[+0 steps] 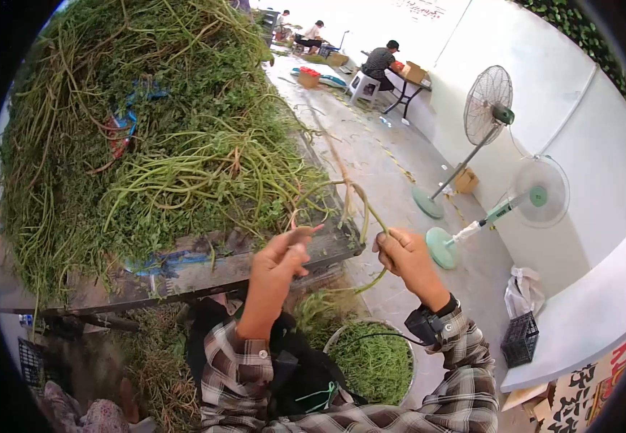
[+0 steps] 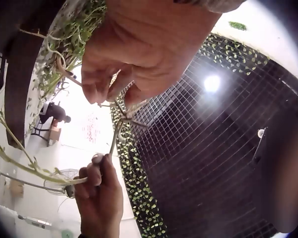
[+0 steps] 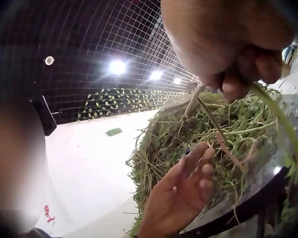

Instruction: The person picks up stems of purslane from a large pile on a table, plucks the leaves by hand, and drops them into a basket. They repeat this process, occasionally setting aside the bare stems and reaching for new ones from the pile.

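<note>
A long green plant stem (image 1: 379,219) is pinched between the thumb and fingers of my right hand (image 1: 410,263). Its pale, forked root end rises above the hand, and a leafy end (image 1: 324,307) hangs below, blurred. To the left, my left hand (image 1: 273,278) is raised near the table corner, its fingers loosely bent. In the right wrist view, the palm of the left hand (image 3: 176,206) faces up with the fingers apart from the forked root (image 3: 191,101). A large heap of leafy stems (image 1: 204,123) covers the table beside both hands.
The dark table edge (image 1: 168,289) runs in front of me. Below stands a round tub (image 1: 329,339) full of green sprigs. Two standing fans (image 1: 428,202) and a black crate (image 1: 521,339) are to the right. Several people sit working at the back.
</note>
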`<state>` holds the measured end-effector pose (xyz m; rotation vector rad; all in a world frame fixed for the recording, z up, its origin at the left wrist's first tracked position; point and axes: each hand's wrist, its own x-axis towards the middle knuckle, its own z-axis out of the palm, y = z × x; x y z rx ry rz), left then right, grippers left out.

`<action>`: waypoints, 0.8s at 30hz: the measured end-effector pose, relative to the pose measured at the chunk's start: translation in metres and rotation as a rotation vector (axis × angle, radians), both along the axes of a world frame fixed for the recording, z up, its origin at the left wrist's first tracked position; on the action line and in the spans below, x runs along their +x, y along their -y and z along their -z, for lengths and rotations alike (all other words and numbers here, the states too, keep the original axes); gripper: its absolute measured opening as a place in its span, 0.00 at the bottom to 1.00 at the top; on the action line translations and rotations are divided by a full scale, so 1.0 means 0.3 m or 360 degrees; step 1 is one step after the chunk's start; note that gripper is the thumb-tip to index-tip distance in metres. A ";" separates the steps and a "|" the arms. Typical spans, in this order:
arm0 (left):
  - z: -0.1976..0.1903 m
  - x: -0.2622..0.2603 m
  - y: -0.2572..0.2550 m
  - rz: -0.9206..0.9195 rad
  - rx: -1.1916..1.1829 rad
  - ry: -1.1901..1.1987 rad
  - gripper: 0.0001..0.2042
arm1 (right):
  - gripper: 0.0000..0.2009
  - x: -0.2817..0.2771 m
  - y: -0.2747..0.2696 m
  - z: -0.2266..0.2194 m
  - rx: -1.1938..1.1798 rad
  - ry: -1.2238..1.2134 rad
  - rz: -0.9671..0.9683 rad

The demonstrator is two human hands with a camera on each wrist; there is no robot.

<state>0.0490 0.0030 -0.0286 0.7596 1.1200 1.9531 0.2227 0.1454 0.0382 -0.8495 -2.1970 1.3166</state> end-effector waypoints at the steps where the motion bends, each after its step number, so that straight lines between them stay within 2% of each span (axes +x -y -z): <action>1: -0.004 0.003 0.000 0.0110 -0.0046 -0.0044 0.17 | 0.14 -0.019 0.019 0.006 0.0017 0.0001 -0.0010; 2: -0.002 0.009 -0.006 0.0091 -0.0062 -0.0053 0.17 | 0.14 -0.034 0.031 0.028 0.0001 -0.0009 -0.0029; 4: 0.008 0.024 -0.025 0.0159 -0.0029 -0.0301 0.19 | 0.13 -0.062 0.054 0.073 0.0139 -0.0033 -0.0124; 8: 0.000 0.039 -0.019 0.0285 0.0023 0.0000 0.23 | 0.11 -0.124 0.130 0.114 0.0224 0.0028 -0.0243; 10: 0.003 0.033 -0.021 0.0283 0.0060 -0.0004 0.21 | 0.10 -0.144 0.161 0.142 0.0215 0.0013 -0.0280; 12: 0.011 0.024 -0.022 0.0178 0.0119 0.0245 0.17 | 0.08 -0.157 0.188 0.151 0.0143 0.0055 -0.0368; 14: 0.006 0.011 -0.009 0.0132 0.0099 0.0243 0.15 | 0.08 -0.159 0.195 0.149 0.0094 0.0055 -0.0447; 16: -0.007 0.003 0.007 0.0152 0.0218 0.0312 0.14 | 0.09 -0.149 0.178 0.171 0.0197 0.0079 -0.0708; 20: -0.041 -0.006 0.030 0.0103 0.0244 0.0212 0.14 | 0.12 -0.132 0.187 0.161 -0.0132 0.0106 -0.0669; 22: -0.038 -0.012 0.032 0.0107 0.0250 0.0129 0.14 | 0.15 -0.129 0.180 0.153 -0.0341 -0.0001 -0.0517; 24: -0.038 -0.012 0.033 0.0151 0.0205 -0.0067 0.15 | 0.16 -0.138 0.177 0.107 -0.0371 -0.0009 -0.0479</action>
